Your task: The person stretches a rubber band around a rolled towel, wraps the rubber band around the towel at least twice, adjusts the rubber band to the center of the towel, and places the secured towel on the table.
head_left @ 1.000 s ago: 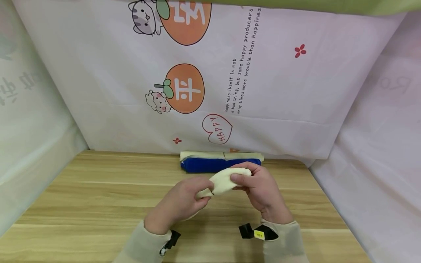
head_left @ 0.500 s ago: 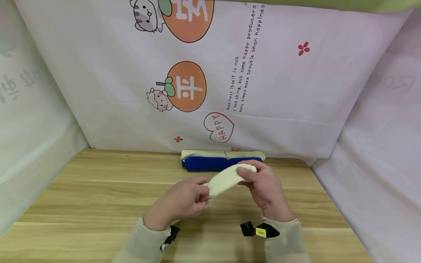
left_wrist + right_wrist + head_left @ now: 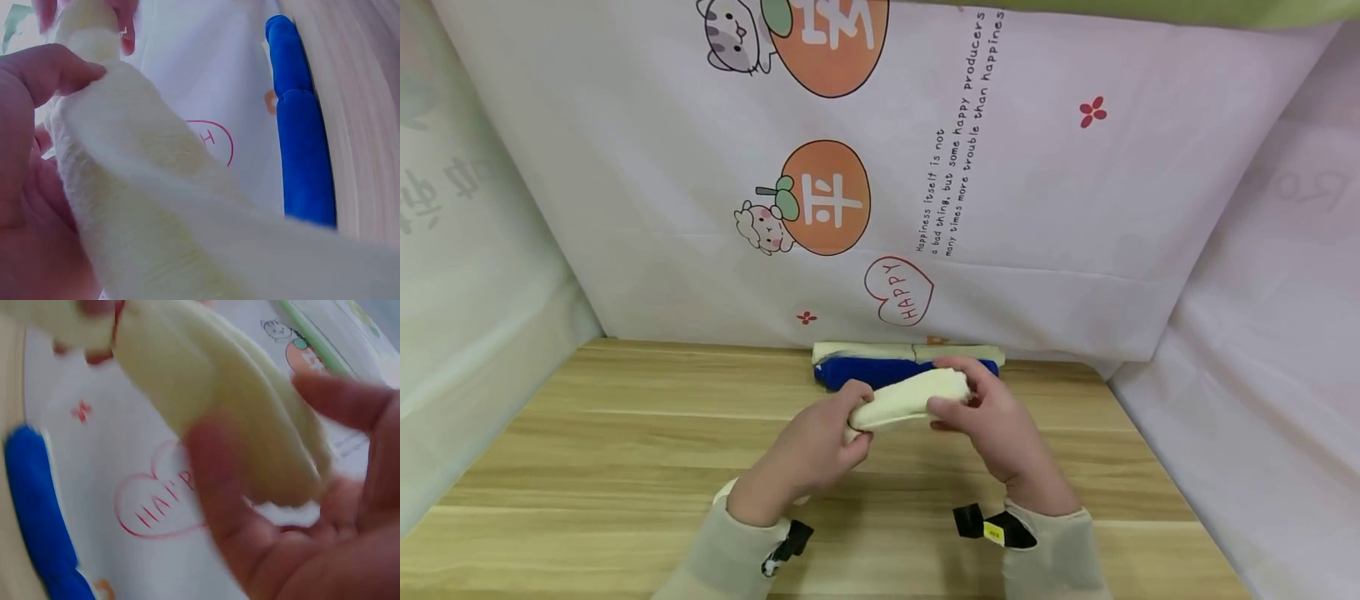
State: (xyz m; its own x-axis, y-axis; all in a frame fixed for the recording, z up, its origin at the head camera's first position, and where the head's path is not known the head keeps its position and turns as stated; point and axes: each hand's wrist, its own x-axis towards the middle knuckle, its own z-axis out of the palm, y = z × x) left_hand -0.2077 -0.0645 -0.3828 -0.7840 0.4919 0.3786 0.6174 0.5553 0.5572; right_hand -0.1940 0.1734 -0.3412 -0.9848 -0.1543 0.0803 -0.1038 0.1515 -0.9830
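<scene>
Held up over the table is a cream rolled towel (image 3: 910,398), fuzzy in texture. My left hand (image 3: 820,437) grips its left part, the thumb pressing on the cloth in the left wrist view. Close to the fingers, a thin dark band (image 3: 117,325) cinches the roll in the right wrist view. My right hand (image 3: 1000,433) holds the other end between thumb and fingers. A loose pale flap (image 3: 300,250) stretches across the near side in the left wrist view, blurred.
At the back of the wooden table (image 3: 625,433) lie a blue rolled towel (image 3: 865,373) and, behind it, another cream roll (image 3: 865,351), both pinched at the middle. A printed white cloth (image 3: 1037,192) hangs behind, with white cloth walls at both sides.
The cream towel has been turned and tilted in my hands, now lying flatter. My left fingers have shifted their grip upward, and my right hand has moved slightly left along its end.
</scene>
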